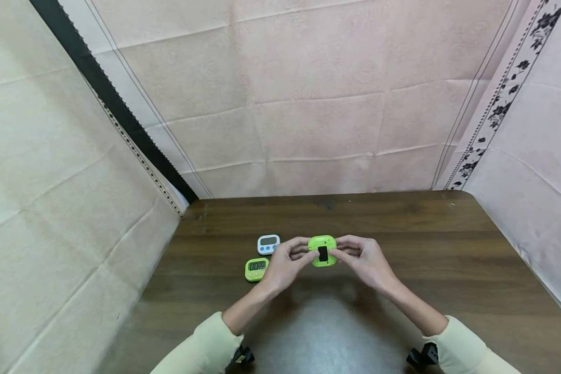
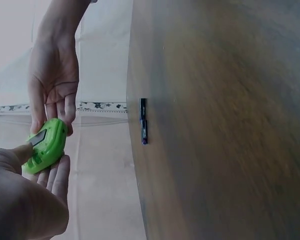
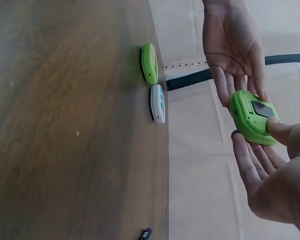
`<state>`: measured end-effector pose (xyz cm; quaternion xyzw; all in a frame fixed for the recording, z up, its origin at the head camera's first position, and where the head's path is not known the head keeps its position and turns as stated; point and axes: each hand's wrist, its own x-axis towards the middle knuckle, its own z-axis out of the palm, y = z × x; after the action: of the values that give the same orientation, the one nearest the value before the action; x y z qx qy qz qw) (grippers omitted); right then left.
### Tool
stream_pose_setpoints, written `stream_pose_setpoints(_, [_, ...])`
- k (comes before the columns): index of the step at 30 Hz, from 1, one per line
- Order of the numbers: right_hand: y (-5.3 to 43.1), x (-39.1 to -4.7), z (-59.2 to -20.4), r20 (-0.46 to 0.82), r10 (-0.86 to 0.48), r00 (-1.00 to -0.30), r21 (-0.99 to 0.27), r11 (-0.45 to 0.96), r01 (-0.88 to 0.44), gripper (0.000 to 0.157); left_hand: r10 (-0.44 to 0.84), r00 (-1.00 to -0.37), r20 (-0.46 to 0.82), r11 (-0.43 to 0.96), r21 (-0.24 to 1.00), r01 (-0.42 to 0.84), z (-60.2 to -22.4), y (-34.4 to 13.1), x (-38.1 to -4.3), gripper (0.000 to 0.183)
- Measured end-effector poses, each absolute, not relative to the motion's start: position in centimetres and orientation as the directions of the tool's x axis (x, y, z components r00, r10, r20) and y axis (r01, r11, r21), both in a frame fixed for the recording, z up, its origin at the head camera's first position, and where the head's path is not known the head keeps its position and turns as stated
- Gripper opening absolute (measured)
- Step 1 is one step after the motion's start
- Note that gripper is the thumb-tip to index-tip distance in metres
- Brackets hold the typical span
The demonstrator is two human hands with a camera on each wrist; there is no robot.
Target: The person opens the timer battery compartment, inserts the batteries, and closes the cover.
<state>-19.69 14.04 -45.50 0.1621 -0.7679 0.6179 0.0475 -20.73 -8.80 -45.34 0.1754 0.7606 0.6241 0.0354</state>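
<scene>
Both hands hold a bright green digital timer [image 1: 316, 243] between them, its back with a dark rectangle [image 1: 323, 253] turned towards me. My left hand [image 1: 285, 264] pinches the left edge, thumb on the back face and fingers behind. On the opposite edge my right hand [image 1: 368, 261] grips it the same way. In both wrist views the timer is raised above the table. Left of the hands lie a second green timer [image 1: 256, 269], its display showing zeros, and a white timer [image 1: 268, 241] with blue buttons.
Two dark cylinders like small batteries [image 2: 143, 131] lie end to end on the wooden table [image 1: 430, 259], near its far edge in the left wrist view; the hands hide them from the head view. Pale cloth [image 1: 318, 104] hangs behind the table and at both sides.
</scene>
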Motion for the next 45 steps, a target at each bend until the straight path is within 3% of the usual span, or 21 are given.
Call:
stream_pose_setpoints(10, [14.0, -19.1, -45.0, 0.315, -0.132, -0.940, -0.888, 0.308, -0.341, 0.028, 0.306, -0.929, 0.210, 0.168, 0.948, 0.270, -45.2, -8.6, -20.6, 0.027])
stream_pose_setpoints(21, [13.8, -18.5, -44.7, 0.310, -0.098, -0.946, -0.863, 0.388, -0.324, 0.022, 0.321, -0.919, 0.228, 0.197, 0.933, 0.300, -45.1, -8.4, -20.5, 0.026])
stream_pose_setpoints(33, [13.2, -18.3, -45.1, 0.336, -0.072, -0.939, -0.851, 0.404, -0.336, 0.019, 0.309, -0.920, 0.242, 0.211, 0.926, 0.314, -45.2, -8.4, -20.3, 0.026])
stream_pose_setpoints(45, [13.7, -18.8, -45.1, 0.304, -0.149, -0.941, -0.896, 0.290, -0.335, 0.030, 0.296, -0.927, 0.231, 0.211, 0.931, 0.299, -45.1, -8.5, -20.5, 0.027])
